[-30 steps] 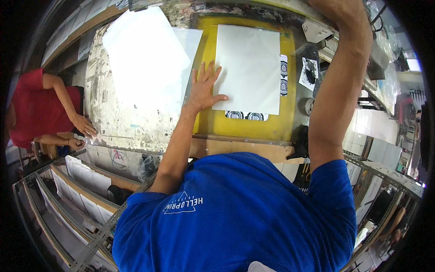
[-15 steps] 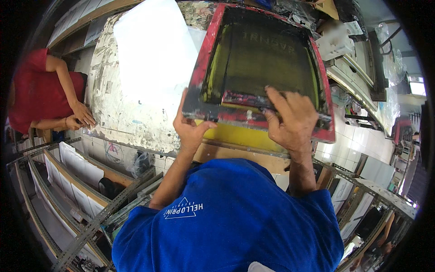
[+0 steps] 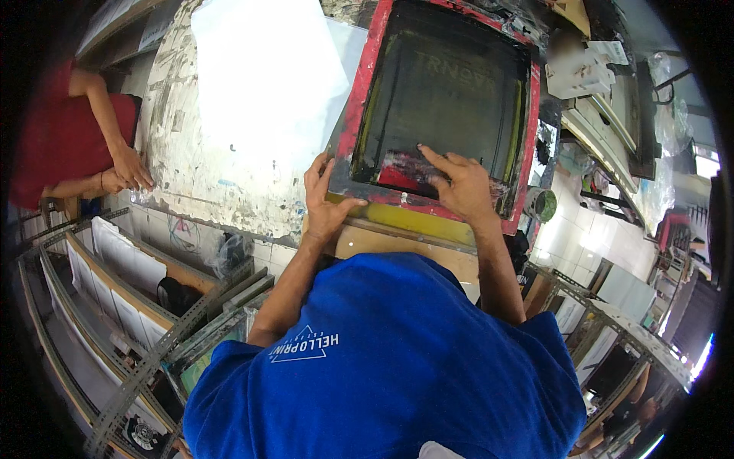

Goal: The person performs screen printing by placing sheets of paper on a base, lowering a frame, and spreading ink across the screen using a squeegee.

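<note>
A screen printing frame (image 3: pixel 356 122) with red, ink-stained edges lies in front of me, its dark mesh (image 3: pixel 459 107) bearing faint lettering. My left hand (image 3: pixel 325 205) holds the near left corner, thumb along the near edge and fingers up the left side. My right hand (image 3: pixel 465 187) is closed on a squeegee (image 3: pixel 403 170) with a pink and red stained body, resting inside the frame near its front edge. The fingers partly cover the squeegee, and its right end is blurred. Under the front edge a yellow strip (image 3: pixel 413 222) shows.
White sheets (image 3: pixel 267 84) lie left of the frame on a paint-stained table (image 3: pixel 222 195). A co-worker's hands (image 3: pixel 128 174) are at its far left end. Metal racks with boards (image 3: pixel 115 298) stand lower left. A round container (image 3: pixel 541 205) sits right of the frame.
The frame has turned straighter and shifted slightly left and away from me, uncovering the round container. My right hand and the squeegee moved with it. My left hand still holds the corner.
</note>
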A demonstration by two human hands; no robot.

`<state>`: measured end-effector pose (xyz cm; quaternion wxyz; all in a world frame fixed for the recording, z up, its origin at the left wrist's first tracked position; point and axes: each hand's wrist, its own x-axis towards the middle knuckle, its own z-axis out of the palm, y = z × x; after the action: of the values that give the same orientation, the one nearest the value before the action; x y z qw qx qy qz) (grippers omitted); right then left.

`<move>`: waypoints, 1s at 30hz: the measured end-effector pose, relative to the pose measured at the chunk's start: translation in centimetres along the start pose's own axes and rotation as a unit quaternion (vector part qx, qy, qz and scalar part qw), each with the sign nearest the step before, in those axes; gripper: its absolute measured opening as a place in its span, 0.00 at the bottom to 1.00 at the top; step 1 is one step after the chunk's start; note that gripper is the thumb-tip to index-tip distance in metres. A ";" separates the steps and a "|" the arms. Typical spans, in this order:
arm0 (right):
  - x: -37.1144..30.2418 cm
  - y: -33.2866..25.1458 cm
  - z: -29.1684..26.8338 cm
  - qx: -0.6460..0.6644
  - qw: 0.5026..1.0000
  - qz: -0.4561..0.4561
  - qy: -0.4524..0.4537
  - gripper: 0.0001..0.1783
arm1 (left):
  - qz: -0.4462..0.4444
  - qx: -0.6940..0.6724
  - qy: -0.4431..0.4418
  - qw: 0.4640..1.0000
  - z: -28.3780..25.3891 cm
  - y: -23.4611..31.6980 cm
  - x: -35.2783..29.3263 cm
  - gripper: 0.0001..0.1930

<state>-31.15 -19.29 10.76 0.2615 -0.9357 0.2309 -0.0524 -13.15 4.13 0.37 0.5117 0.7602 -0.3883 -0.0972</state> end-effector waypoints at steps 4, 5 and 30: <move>-0.1 -0.7 1.9 -0.123 0.992 0.013 0.020 0.45 | -0.002 0.079 -0.014 0.997 -0.3 0.4 0.3 0.50; 0.1 -0.1 2.6 -0.119 0.992 0.025 0.027 0.46 | -0.003 0.079 -0.014 0.997 -0.2 0.3 0.3 0.50; 28.5 18.4 -5.1 -0.107 0.966 -0.121 0.201 0.33 | -0.019 0.049 -0.006 0.999 -0.8 0.6 0.1 0.51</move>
<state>-14.45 -48.71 5.02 0.0994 -0.9496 0.1680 -0.2454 -12.93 4.54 1.23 0.4698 0.7909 -0.3809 -0.0929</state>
